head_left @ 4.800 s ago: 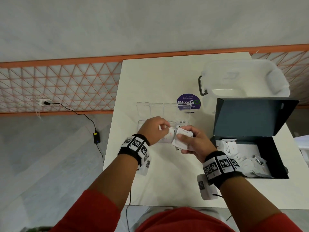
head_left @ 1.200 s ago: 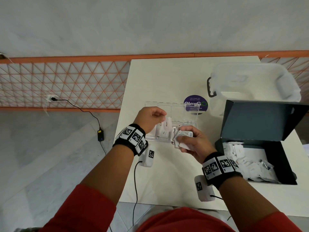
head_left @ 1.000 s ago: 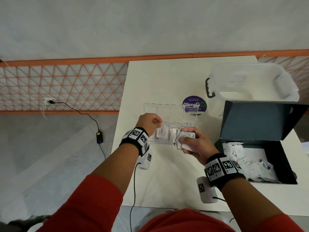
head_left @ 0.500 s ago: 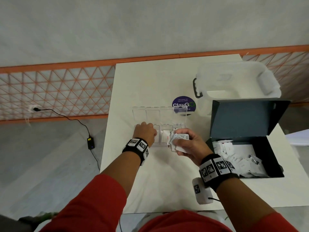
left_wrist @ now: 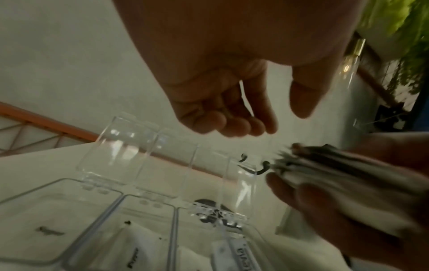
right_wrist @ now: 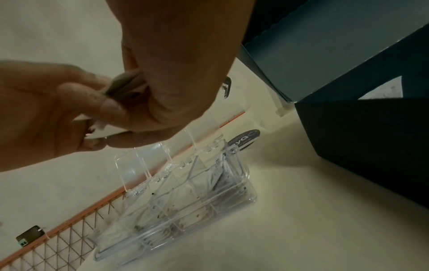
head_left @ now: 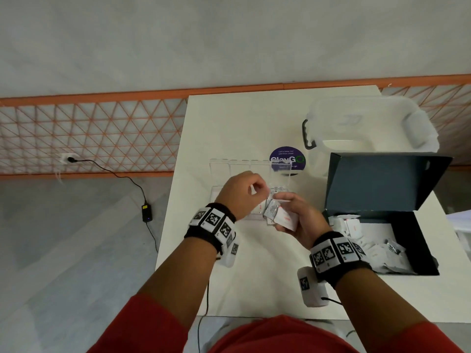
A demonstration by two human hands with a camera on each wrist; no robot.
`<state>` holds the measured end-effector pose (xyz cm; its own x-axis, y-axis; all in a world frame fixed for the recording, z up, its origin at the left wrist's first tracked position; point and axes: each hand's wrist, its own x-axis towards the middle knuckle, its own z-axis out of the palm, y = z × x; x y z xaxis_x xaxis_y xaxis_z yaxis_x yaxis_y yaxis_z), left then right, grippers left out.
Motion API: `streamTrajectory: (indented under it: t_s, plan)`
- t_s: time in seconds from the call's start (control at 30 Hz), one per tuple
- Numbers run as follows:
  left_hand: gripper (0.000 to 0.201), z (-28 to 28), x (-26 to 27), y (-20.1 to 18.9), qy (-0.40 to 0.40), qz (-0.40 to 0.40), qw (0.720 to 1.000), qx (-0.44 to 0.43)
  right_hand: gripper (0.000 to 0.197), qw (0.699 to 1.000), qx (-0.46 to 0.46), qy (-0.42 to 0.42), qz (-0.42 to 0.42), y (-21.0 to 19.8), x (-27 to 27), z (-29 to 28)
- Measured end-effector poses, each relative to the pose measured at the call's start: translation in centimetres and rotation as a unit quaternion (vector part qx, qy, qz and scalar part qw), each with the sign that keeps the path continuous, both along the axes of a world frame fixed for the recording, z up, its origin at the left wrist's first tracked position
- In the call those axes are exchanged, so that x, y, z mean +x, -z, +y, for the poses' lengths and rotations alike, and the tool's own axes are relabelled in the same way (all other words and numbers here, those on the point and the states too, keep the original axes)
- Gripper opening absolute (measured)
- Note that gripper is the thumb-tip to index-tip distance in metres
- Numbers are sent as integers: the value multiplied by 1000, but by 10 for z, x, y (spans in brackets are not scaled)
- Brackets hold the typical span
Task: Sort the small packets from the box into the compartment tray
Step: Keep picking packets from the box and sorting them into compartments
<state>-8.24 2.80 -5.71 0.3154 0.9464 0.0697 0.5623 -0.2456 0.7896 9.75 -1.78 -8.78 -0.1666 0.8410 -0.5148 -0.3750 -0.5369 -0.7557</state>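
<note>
White counter (head_left: 254, 276) under a grey wall, orange lattice railing (head_left: 89, 136) off to the side. Right hand (head_left: 298, 220) holds a stack of small packets (head_left: 280, 216), fingers curled under and thumb on top, the stack just above the near edge of the clear compartment tray (right_wrist: 176, 207). The stack's long axis runs from the palm out toward the left hand (head_left: 242, 194), its serrated ends fanning that way. Left hand hovers over the tray, fingers curled loosely, thumb apart, fingertips right at the stack's end; whether it pinches a packet, can't tell. Tray lids stand upright, packets lie flat in the compartments. Dark box (head_left: 407, 238), lid up, sits to the right with more packets inside, and a clear tub (head_left: 369, 123) stands behind it.
</note>
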Motion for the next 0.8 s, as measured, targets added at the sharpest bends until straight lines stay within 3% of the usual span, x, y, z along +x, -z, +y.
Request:
streamTrajectory:
  t_s: [0.1, 0.23, 0.57, 0.8]
  plan:
    - [24, -15, 7, 0, 20, -10, 996, -88, 32, 1000, 11, -10, 0, -1, 2, 2]
    - [39, -26, 13, 8, -10, -17, 992, -126, 30, 1000, 10, -11, 18, 1, 5, 1]
    - [24, -21, 11, 1, -47, -82, 978, -184, 40, 999, 4, -5, 42, 8, 14, 1]
    - [28, -18, 12, 0, -67, -86, 971, -212, 30, 999, 12, -1, 40, 11, 19, -1]
